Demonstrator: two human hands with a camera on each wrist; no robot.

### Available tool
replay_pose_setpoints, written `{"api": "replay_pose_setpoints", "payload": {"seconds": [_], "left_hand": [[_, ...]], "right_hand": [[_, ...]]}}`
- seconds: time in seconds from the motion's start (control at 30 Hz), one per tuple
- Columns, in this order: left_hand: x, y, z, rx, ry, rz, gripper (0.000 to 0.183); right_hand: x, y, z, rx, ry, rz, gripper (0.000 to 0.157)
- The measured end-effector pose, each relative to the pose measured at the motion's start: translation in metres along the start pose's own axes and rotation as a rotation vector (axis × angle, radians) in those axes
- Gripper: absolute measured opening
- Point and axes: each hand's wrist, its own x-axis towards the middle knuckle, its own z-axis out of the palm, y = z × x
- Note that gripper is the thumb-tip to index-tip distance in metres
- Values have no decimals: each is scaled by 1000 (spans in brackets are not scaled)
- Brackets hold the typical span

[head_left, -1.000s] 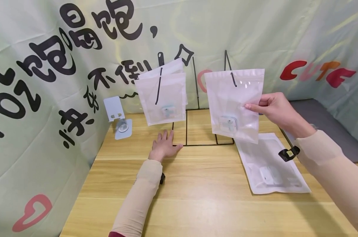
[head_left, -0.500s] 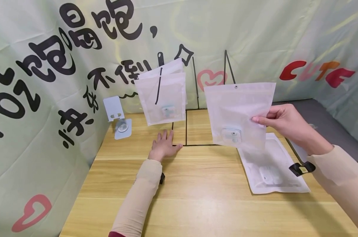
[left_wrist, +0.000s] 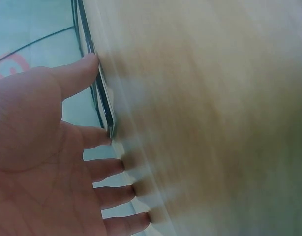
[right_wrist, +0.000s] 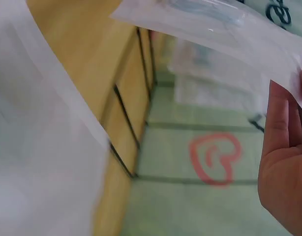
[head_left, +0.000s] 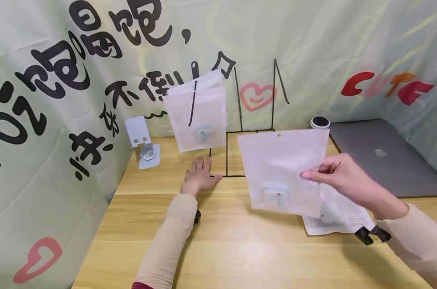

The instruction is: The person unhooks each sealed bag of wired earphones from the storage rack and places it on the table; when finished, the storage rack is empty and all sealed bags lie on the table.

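We see the right hand (head_left: 345, 178) pinching the edge of a thin, translucent, rectangular bag (head_left: 276, 168) above the table (head_left: 240, 249), apart from the black wire rack (head_left: 227, 156). We count two hanging bags (head_left: 209, 116) on the rack and one flat bag (head_left: 348, 208) on the table. We find the left hand (head_left: 198, 176) spread at the rack's base; only the left wrist view shows its palm.
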Motion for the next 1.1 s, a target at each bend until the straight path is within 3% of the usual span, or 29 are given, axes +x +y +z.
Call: {"api": "replay_pose_setpoints", "payload": {"seconds": [0.17,0.37,0.57,0.77,0.9,1.1], "left_hand": [[-1,1,-1,4,4,-1,83],[0,0,-1,11,2,-7,82],[1,-1,0,8,4,-6,83],[2,-2,2,0,-3,-4,84],[1,-2,2,-1,-2,-7,84],[2,-1,1,8,3,-8,84]], "right_hand": [[-11,13,25,133,-127,79,8],[-17,32,44,269,-218,265,19],[-16,43,54,245,-202,355,35],[-14,54,66,108,-179,415,39],[-13,58,71,52,-188,415,34],[-14,59,79,110,-244,384,32]]}}
